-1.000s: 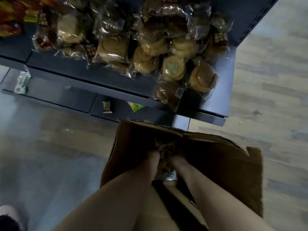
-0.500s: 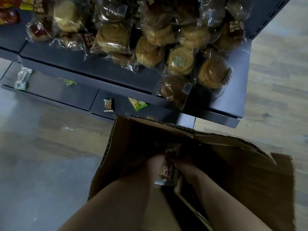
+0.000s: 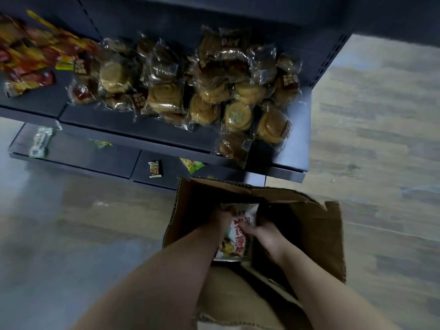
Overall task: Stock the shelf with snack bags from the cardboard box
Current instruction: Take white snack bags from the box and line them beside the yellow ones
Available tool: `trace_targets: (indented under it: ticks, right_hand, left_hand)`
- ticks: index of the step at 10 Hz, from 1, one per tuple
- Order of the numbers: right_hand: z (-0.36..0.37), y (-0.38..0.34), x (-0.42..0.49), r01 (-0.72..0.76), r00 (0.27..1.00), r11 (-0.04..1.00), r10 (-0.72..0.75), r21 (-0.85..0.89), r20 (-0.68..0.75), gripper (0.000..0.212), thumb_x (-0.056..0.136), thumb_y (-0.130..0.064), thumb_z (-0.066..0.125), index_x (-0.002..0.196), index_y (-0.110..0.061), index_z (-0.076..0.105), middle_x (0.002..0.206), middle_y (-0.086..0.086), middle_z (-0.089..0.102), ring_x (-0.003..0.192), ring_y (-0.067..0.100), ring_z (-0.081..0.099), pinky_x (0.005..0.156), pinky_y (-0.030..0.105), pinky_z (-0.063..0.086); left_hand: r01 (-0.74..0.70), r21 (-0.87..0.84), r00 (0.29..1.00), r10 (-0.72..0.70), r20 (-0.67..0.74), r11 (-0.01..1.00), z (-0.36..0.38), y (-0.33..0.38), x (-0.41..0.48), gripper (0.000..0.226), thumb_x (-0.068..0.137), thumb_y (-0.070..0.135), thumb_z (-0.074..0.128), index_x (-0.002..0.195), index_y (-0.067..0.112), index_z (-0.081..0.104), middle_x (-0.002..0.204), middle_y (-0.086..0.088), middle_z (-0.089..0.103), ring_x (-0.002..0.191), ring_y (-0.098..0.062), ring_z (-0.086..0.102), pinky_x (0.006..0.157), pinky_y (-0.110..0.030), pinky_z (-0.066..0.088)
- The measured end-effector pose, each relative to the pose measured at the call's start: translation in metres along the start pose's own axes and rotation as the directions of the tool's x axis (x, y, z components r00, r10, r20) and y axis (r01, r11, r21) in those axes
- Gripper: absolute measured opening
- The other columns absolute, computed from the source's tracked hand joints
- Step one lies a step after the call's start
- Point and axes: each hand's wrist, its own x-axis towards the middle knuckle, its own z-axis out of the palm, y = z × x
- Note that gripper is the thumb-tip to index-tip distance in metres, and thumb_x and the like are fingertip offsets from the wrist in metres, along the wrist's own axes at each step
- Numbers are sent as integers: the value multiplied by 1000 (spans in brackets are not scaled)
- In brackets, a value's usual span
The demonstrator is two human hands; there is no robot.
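Up comes the snack bag [image 3: 234, 241], higher in the cardboard box [image 3: 190, 210] than a moment ago, left hand [image 3: 222, 216] and right hand [image 3: 267, 234] both clutching its sides. Best lift straight, clear the far flap [image 3: 273, 194], then aim for the bare near edge of the shelf [image 3: 142, 129].

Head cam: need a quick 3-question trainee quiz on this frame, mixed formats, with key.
1. True or false: the left hand and the right hand both have a grip on the snack bag inside the cardboard box.
2. The wrapped buns lie on: A) the floor, B) the upper shelf, C) a box flap.
3. Fill in: the small packet lies on the ___ shelf.
Key: 1 true; 2 B; 3 lower shelf.
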Motion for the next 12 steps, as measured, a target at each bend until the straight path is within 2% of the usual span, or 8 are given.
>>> trace_targets:
  ticks: [1, 2, 3, 4, 6, 8, 9, 12]
  right_hand:
    - [-2, -17, -26, -41, 992, 999, 43, -25, 123, 26, 80, -28, 75, 104, -19, 68, 91, -9, 76, 84, 4, 71, 66, 16, 52]
    - [-3, -28, -45, -55, 978, 995, 70, -81, 195, 37, 71, -35, 79, 104, -27, 65, 101, -10, 74, 100, 7, 64, 82, 27, 45]
    - [-2, -38, -63, -85, 963, 992, 107, -97, 248, 48, 71, -35, 80, 115, -26, 62, 112, -4, 72, 112, 17, 59, 91, 37, 39]
    - [-4, -43, -83, -68, 964, 993, 90, -93, 249, 45, 77, -31, 77, 118, -24, 61, 112, -2, 72, 115, 19, 60, 102, 45, 37]
    - [-8, -56, -127, 24, 970, 993, -50, 112, 237, 54, 72, -27, 78, 121, -16, 58, 114, 5, 72, 111, 22, 65, 98, 42, 46]
    - [-6, -90, -178, 223, 955, 967, -243, 128, 173, 56, 70, -45, 77, 117, -19, 62, 116, 5, 71, 113, 24, 64, 102, 46, 46]
    - [-1, -118, -207, 360, 924, 929, -368, 88, 106, 55, 67, -39, 76, 115, -18, 61, 111, 4, 73, 107, 24, 67, 96, 44, 52]
    - [-2, -214, -274, 688, 721, 726, -684, -9, -115, 22, 91, -32, 61, 110, -20, 61, 102, -2, 75, 89, 15, 73, 73, 29, 60]
  left_hand:
    - [22, -60, 998, -18, 62, 998, -16, 14, -28, 38, 99, 12, 44, 135, -1, 43, 136, -20, 51, 122, -31, 52, 67, -20, 47]
    - [102, -33, 990, -98, 106, 994, -32, 34, -50, 36, 96, 21, 52, 126, 2, 51, 112, -18, 63, 91, -28, 61, 80, -33, 49]
    - [113, 14, 968, -113, 226, 994, -45, 40, -73, 33, 95, 27, 55, 120, 5, 56, 109, -13, 67, 88, -26, 64, 84, -39, 51]
    - [67, 56, 924, -83, 372, 996, -60, 50, -96, 27, 96, 20, 51, 120, 6, 57, 123, -13, 63, 114, -27, 59, 98, -43, 48]
    - [-260, 241, 825, 85, 559, 935, -87, 92, -140, 24, 88, 1, 59, 110, 10, 55, 123, -12, 62, 115, -23, 59, 97, -39, 49]
    - [-460, 202, 762, 267, 590, 865, -111, 147, -183, 29, 90, 4, 57, 119, 8, 52, 112, -9, 66, 104, -25, 64, 80, -35, 57]
    - [-599, 173, 708, 416, 571, 782, -122, 175, -213, 20, 91, 12, 54, 99, 26, 65, 102, 1, 70, 98, -18, 66, 68, -25, 56]
    - [-878, 42, 473, 851, 227, 476, -127, 265, -280, 4, 92, 14, 54, 90, 16, 52, 92, -6, 56, 90, -17, 56, 94, -46, 46]
